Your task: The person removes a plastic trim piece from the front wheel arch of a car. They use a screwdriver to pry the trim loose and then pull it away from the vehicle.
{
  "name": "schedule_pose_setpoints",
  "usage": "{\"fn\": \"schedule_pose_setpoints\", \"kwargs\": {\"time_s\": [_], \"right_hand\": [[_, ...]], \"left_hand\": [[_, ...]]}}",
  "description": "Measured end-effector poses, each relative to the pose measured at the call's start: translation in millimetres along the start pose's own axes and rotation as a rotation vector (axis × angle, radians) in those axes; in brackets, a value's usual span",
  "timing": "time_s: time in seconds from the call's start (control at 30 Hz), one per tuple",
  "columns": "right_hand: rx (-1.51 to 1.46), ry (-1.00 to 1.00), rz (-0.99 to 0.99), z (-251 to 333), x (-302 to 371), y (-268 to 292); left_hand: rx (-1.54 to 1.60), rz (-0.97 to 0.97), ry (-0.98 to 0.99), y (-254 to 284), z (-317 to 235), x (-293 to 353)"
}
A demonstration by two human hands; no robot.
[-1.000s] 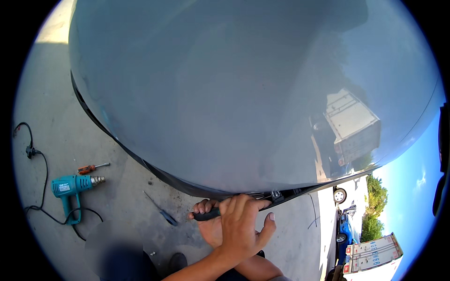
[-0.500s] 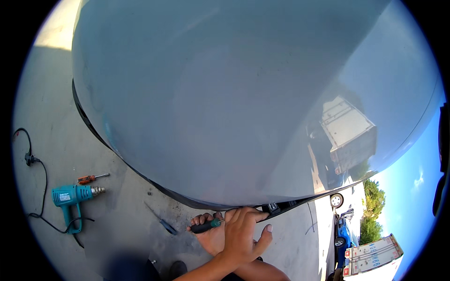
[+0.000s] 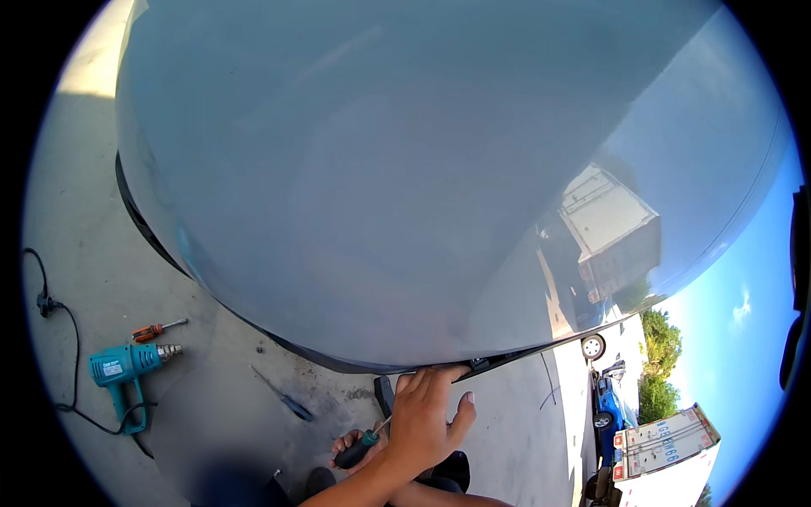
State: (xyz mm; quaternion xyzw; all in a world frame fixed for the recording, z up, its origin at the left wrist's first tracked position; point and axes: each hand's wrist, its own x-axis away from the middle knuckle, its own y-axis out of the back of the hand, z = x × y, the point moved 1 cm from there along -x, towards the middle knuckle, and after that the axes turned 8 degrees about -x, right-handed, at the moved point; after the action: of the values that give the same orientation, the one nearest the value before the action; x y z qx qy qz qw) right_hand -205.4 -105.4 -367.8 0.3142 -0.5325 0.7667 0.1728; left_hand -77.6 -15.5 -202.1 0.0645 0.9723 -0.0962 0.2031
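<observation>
Hands at the panel's near edge.
My right hand (image 3: pixel 427 414) presses fingers on the grey panel (image 3: pixel 380 186) edge; left hand (image 3: pixel 355 444), nearer me, clamps a green-handled screwdriver (image 3: pixel 359 448), shaft angled up-right toward the edge.

My right hand (image 3: pixel 427 422) is covering most of my left hand (image 3: pixel 353 441), hiding its grip on the green-handled screwdriver (image 3: pixel 359 449); my right fingertips are slipping out of sight under the panel's lower edge (image 3: pixel 372 365); the screwdriver's tip is vanishing behind them.
</observation>
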Motion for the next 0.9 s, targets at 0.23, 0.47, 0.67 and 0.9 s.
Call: {"fn": "schedule_pose_setpoints", "kwargs": {"time_s": [0.23,0.47,0.67,0.9], "right_hand": [[0.614,0.536,-0.158,-19,37,11],[-0.003,0.888,-0.075,48,60,-94],[0.237,1.064,-0.084,90,48,-127],[0.329,0.988,0.107,95,43,-155]], "left_hand": [[0.111,0.026,-0.043,-2,12,1],[0.197,0.179,0.062,1,25,2],[0.271,0.257,0.102,12,22,-6],[0.347,0.422,0.195,16,30,-7]]}}
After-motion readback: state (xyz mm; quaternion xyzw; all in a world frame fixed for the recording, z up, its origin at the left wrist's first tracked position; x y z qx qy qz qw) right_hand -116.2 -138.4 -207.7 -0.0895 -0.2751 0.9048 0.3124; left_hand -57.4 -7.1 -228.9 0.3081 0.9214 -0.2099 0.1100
